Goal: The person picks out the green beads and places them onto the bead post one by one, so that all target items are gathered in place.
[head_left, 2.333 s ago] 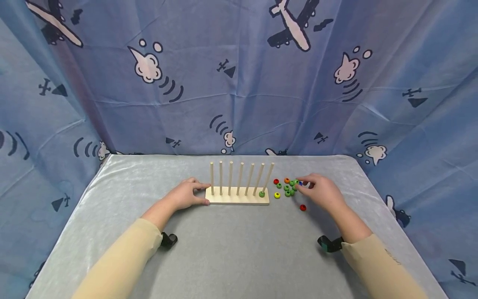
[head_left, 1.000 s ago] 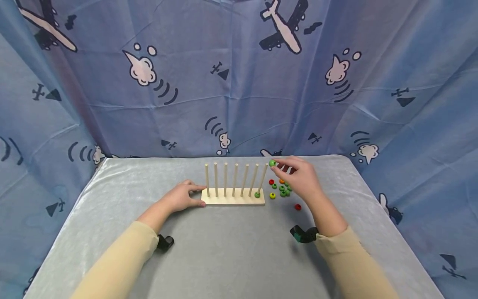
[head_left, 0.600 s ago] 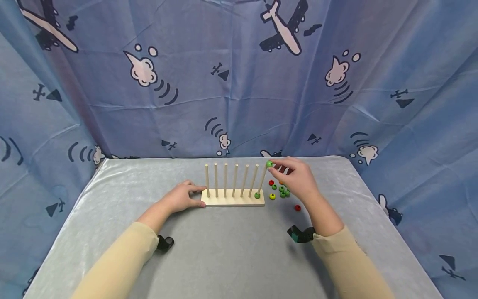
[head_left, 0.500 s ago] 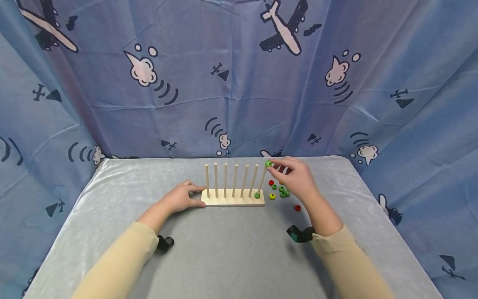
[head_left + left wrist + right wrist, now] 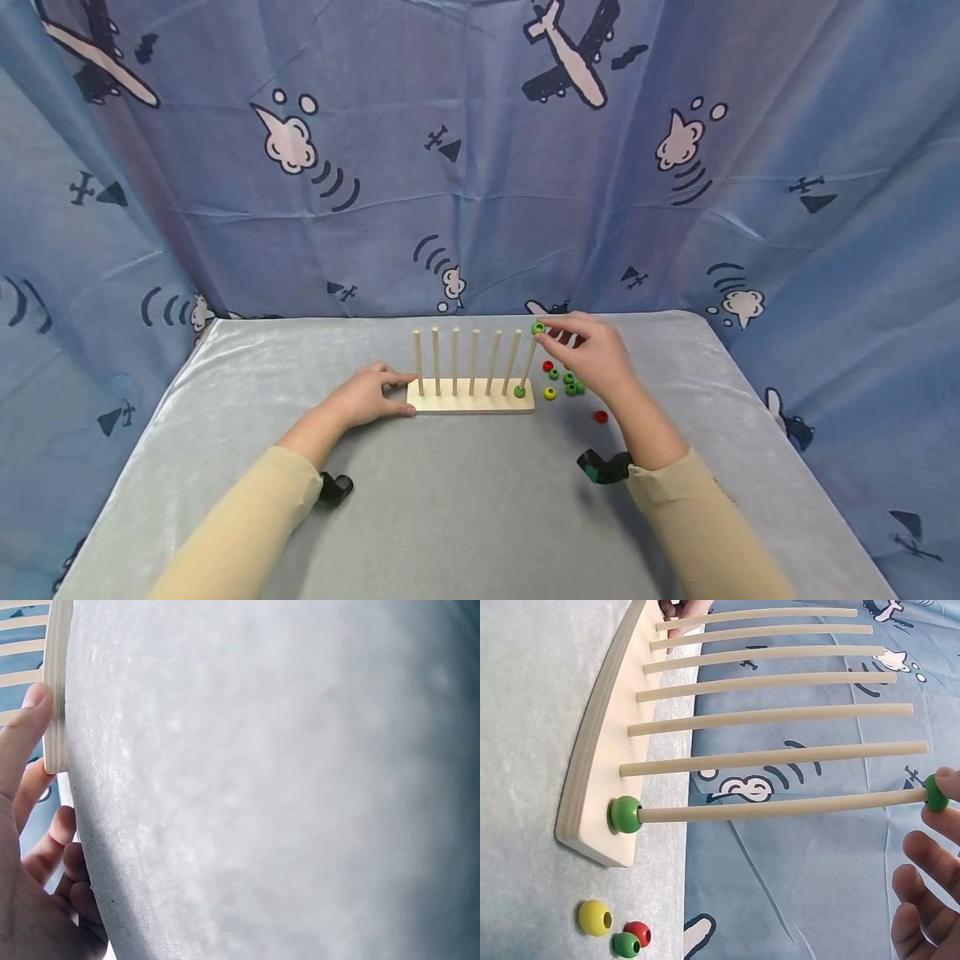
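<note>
A pale wooden board carries a row of several upright pegs. My left hand grips its left end, thumb on the near edge and fingers behind. My right hand pinches a green bead between thumb and fingertip, right at the tip of the rightmost peg. Another green bead sits at the foot of that same peg. The other pegs are bare. In the left wrist view, the left thumb presses on the board's edge.
Right of the board lie loose beads: a yellow bead, a red bead, several green beads, and a nearer red bead. A grey cloth covers the table. A blue printed curtain hangs behind.
My right hand has picked a green bead from the loose group, lifted it and carried it left to the rightmost peg's tip. The left hand has kept its grip on the board.
</note>
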Available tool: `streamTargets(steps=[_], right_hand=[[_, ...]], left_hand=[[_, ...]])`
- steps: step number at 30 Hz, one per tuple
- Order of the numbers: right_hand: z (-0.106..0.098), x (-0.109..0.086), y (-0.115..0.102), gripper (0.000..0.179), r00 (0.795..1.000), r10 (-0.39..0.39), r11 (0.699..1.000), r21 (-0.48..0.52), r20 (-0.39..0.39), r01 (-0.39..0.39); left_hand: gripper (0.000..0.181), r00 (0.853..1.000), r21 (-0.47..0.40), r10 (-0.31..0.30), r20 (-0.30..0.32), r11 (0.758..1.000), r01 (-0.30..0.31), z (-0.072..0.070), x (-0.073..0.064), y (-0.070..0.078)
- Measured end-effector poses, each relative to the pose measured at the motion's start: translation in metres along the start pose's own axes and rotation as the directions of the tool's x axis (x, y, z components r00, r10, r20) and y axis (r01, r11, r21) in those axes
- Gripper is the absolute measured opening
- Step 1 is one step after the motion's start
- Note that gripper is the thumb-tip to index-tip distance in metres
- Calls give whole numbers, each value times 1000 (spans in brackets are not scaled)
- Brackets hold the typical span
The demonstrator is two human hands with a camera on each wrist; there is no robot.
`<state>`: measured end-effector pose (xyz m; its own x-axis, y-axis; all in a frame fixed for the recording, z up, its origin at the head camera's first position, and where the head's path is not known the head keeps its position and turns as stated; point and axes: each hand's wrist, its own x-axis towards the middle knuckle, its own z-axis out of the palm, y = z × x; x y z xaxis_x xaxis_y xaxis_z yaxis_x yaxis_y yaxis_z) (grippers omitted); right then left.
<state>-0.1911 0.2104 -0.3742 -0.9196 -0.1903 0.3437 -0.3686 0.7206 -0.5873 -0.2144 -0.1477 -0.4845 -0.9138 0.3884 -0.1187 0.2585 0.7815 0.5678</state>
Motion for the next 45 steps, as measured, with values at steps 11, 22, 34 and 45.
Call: streamTargets(steps=[11,22,34,45], right_hand=[[5,1,4,27,1000,-14,999,-31,24,15],[11,0,12,27,996,0,999,-40,88,3],[26,-4,27,27,990,-3,998,-54,138,11],[38,-7,38,28,985,-4,997,-71,174,16]], left_hand=[[69,1000,-14,4,-4,1000,-4,2,1,-3],[67,1000,-13,7,7,1000,-7,-2,0,-1],[67,1000,-18,3,9,1000,-3,-1,0,-1],[68,1000,-11,-2,12,1000,2,-1,2,-3]])
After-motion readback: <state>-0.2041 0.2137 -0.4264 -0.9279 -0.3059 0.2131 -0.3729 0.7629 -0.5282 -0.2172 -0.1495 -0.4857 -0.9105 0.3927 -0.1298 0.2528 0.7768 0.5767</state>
